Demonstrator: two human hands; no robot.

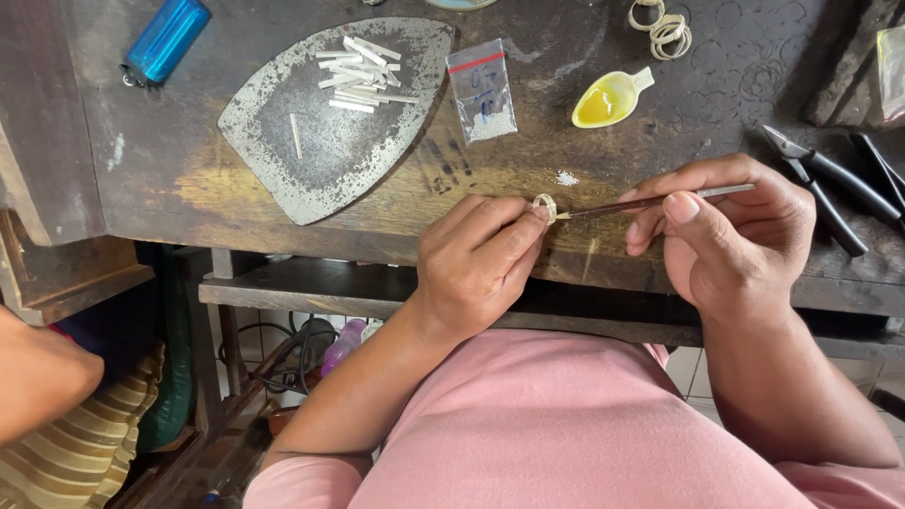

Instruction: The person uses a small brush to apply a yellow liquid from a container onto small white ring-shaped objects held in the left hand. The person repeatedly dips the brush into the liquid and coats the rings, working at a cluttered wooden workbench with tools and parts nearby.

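Note:
My left hand [476, 259] pinches a small pale metal ring [545, 206] between thumb and fingers at the front edge of the dark wooden workbench [170, 160]. My right hand [731, 231] grips a thin brush [650, 201] with a dark red handle. The brush tip touches the ring. A small yellow spoon-shaped dish [611, 98] with yellow liquid sits just beyond the hands.
A flat grey iron-shaped metal plate [330, 132] carries several thin silver strips [360, 73]. Nearby lie a small clear zip bag [482, 90], a blue lighter [167, 40], several rings [667, 30] and black-handled pliers [820, 188]. Another person's arm [38, 377] is at lower left.

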